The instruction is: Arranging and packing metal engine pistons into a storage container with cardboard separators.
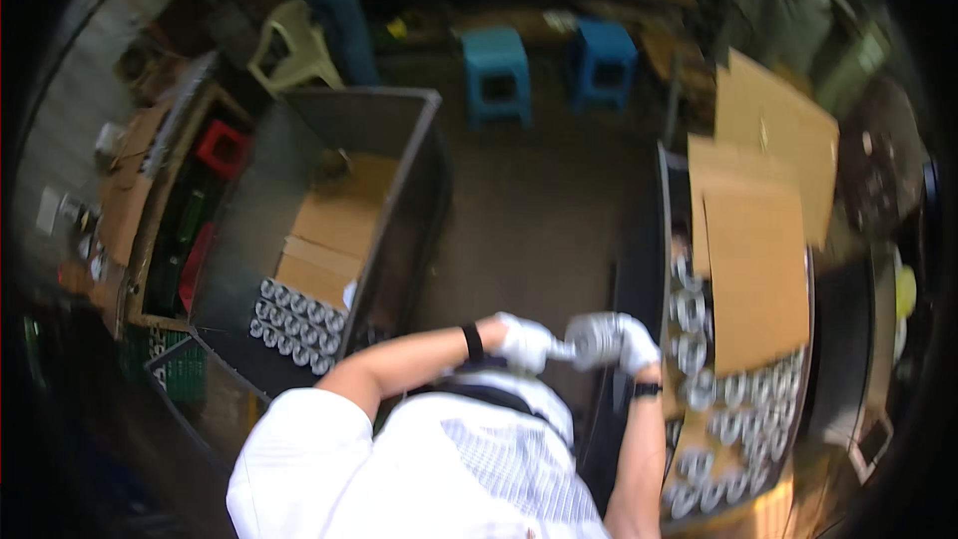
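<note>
In front of my waist, my right hand (639, 344), in a white glove, grips a silvery, ribbed cylindrical metal part (595, 339). My left hand (523, 343), also gloved in white, is closed just left of that part. A small pale shape (562, 350) bridges the gap between the left fingers and the part; blur hides what it is. Rows of similar ring-shaped metal parts (296, 324) stand in the grey bin (394, 180) on my left. More of these metal parts (743, 409) lie in the dark bin (640, 284) on my right.
Cardboard sheets (755, 274) cover part of the right bin, and cardboard (334, 230) lies inside the left one. Ahead stand two blue stools (496, 52) and a pale plastic chair (295, 50), with another person (339, 10) beside the chair. A workbench (150, 250) lines the left.
</note>
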A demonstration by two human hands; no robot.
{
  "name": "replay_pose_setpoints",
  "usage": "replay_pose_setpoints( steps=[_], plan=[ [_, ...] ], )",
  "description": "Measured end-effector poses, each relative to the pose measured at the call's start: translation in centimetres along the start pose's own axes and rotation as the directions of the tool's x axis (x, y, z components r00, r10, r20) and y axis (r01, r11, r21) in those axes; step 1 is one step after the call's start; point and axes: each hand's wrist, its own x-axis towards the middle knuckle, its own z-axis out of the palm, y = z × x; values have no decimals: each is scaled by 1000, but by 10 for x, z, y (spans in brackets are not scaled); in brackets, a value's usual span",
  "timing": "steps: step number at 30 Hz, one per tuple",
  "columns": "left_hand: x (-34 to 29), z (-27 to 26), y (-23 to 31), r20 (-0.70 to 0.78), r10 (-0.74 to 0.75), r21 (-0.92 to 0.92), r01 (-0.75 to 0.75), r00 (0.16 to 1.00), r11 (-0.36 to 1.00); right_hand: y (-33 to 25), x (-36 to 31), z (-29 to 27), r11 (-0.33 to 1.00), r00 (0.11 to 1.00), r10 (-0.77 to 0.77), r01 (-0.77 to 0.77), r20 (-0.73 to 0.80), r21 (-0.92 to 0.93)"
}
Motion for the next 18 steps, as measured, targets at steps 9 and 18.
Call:
replay_pose_setpoints(
  steps=[9, 18],
  plan=[
    [7, -13, 17, 115, -65, 85, 55, 991, 995, -3, -72, 27, 690, 692, 617, -247, -374, 681],
    [32, -14, 18, 129, -148, -240, 176, 981, 955, -18, -109, 56, -67, 487, 873, 197, -39, 978]
  ],
)
